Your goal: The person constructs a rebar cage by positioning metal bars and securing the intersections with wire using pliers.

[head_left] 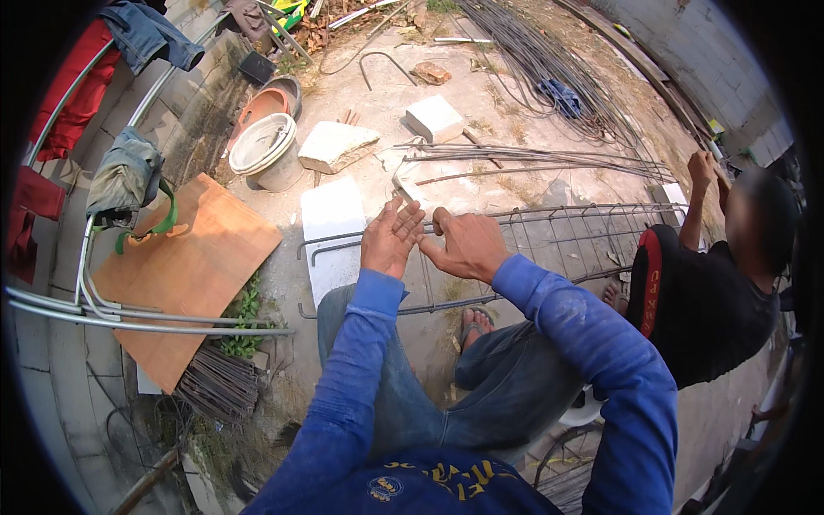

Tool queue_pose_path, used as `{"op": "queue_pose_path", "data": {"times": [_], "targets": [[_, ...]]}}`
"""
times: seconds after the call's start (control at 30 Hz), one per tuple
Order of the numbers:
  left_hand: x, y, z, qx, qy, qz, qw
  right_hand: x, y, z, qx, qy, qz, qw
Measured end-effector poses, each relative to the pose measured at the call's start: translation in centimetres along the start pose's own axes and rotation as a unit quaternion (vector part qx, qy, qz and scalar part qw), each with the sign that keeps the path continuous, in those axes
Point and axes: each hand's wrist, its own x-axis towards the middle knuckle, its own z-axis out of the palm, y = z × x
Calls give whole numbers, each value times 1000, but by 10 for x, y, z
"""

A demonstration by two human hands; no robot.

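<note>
My left hand (391,239) is held palm up with its fingers stretched and slightly bent, and I see nothing gripped in it. Beside it my right hand (470,246) is closed, its fingers curled and the thumb toward my left hand; anything inside is hidden. Both hands are over the near end of a long rebar cage (549,225), made of dark bars with thin cross ties. Its hooked bar ends lie over a white block (324,221) to the left. Just beyond my left fingertips is a small pale metal piece (403,188), too unclear to name.
At the right a person in a black shirt (699,305) crouches by the cage's far end. Loose rods (532,153), a white block (435,118) and a bucket (264,146) lie ahead. Left are a plywood sheet (184,266), metal pipes (172,324) and a bundle of cut rods (219,384).
</note>
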Motion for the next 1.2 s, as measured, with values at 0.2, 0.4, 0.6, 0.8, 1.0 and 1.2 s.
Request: {"op": "queue_pose_path", "data": {"times": [0.2,0.4,0.6,0.8,1.0,1.2], "targets": [[7,8,-21,37,-6,17,999,8,14,15,31,-4,13,999],[1,-30,-9,128,-42,22,991,19,43,20,127,81,24,988],[9,-63,-8,335,0,100,937,16,45,50,171,19,45,984],[7,-24,-27,136,-104,-75,982,6,41,52,114,35,40,992],[14,-30,-34,43,-40,-81,995,16,48,51,49,47,-10,998],[8,-21,-38,-68,-11,-44,997,7,26,38,65,-25,13,997]]}}
